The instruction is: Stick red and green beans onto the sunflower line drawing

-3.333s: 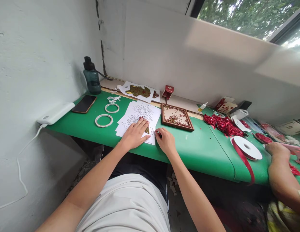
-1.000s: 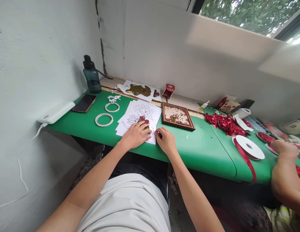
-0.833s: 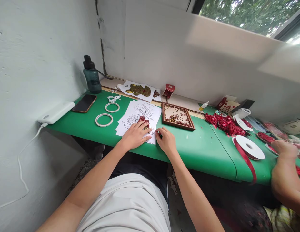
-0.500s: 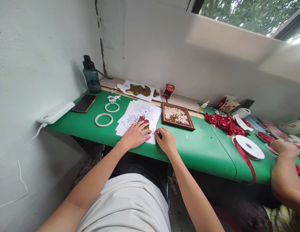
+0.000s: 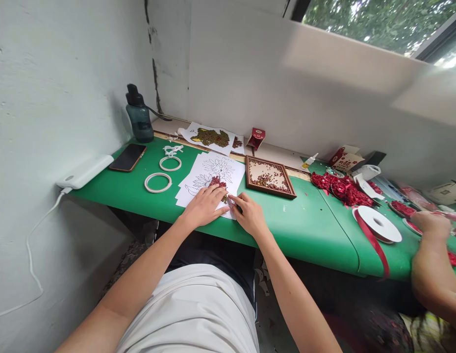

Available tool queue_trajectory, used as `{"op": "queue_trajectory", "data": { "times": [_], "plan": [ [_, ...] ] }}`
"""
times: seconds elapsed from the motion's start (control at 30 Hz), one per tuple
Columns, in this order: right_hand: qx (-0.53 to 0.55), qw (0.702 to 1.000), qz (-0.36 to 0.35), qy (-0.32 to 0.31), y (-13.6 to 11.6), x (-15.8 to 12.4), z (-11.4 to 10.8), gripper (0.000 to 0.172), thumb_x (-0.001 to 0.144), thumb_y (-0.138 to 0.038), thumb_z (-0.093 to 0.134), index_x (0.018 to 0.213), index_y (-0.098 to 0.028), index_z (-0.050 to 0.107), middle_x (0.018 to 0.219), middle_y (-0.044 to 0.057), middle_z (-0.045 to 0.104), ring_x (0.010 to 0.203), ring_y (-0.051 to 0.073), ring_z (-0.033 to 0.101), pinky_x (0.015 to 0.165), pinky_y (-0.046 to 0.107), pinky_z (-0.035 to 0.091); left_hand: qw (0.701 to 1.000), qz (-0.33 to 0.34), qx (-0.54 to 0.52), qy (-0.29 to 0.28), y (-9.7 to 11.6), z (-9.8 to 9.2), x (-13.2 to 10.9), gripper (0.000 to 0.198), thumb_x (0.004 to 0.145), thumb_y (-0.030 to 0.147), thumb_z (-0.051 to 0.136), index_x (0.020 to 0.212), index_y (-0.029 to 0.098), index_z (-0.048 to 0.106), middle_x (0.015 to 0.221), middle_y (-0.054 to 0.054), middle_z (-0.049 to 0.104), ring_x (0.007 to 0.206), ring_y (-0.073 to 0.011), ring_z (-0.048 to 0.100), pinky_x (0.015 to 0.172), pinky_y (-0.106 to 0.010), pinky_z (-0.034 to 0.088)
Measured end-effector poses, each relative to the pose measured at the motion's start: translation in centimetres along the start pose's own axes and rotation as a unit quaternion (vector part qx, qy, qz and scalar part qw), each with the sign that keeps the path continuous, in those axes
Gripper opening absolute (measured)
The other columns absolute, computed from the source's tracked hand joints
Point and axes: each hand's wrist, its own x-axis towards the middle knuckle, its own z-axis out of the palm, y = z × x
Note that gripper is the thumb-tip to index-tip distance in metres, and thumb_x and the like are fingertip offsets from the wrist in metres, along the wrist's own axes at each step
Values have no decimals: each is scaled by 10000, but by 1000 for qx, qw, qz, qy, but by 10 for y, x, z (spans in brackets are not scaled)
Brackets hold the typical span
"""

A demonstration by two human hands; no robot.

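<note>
A white sheet with line-drawn flowers [image 5: 222, 166] lies on a small stack of paper on the green table. Small red beans or beads [image 5: 216, 181] cover part of its lower drawing, with a few greenish ones [image 5: 224, 199] beside them. My left hand [image 5: 204, 202] rests flat on the sheet, fingers stretched out and touching the edge of the red patch. Just right of it, my right hand [image 5: 248, 212] has its fingers bent together at the greenish pieces; whatever they hold is too small to make out. A brown wooden tray [image 5: 290, 184] with loose red pieces stands beyond my right hand.
Two white rings [image 5: 158, 189], a phone [image 5: 127, 157] and a dark bottle [image 5: 139, 117] are at the left. A bean-covered picture [image 5: 213, 138] lies behind. On the right are a ribbon spool [image 5: 386, 225], red decorations [image 5: 345, 190] and another person's hand [image 5: 430, 223].
My right hand has shifted left and slightly inward, bringing its fingertips to the greenish pieces beside my left fingers. The left hand has stayed in place.
</note>
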Motion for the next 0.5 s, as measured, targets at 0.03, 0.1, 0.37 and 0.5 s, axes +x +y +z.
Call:
{"op": "queue_trajectory", "data": {
  "times": [0.03, 0.1, 0.37, 0.5],
  "plan": [
    [-10, 1000, -2, -6, -1, 1, 0, 374, 1067, -355, 454, 1367, -281, 665, 1058, 76, 655, 845, 196, 624, 631, 287, 369, 1000, 0, 4, -1, 0, 1, 0, 544, 1087, 546, 390, 1542, 253, 447, 1624, -60, 469, 1552, -266, 328, 1228, -472, 337],
    [-21, 1000, -5, -10, -1, 1, -1, 375, 1073, -362, 451, 1372, -290, 665, 1054, 75, 647, 832, 192, 615, 617, 287, 361, 1000, 2, 10, 0, -1, 2, 0, 528, 1089, 545, 388, 1517, 252, 482, 1629, -58, 467, 1555, -267, 324, 1228, -478, 336],
    [36, 998, -33, 40, 3, -3, 3, 295, 1021, -233, 512, 1123, -243, 789, 983, 65, 650, 745, 150, 597, 631, 272, 391, 999, 9, -31, 29, -1, 0, -1, 382, 1064, 457, 511, 1377, 245, 570, 1547, -63, 556, 1519, -278, 392, 1191, -484, 392],
    [57, 996, -50, 50, 6, -3, 5, 327, 961, -133, 512, 1067, -236, 804, 982, 60, 662, 722, 144, 591, 624, 271, 393, 994, 28, -61, 81, -1, -1, -4, 194, 1041, 347, 574, 1175, 249, 675, 1507, -37, 599, 1465, -256, 469, 1164, -457, 430]
  ]
}}
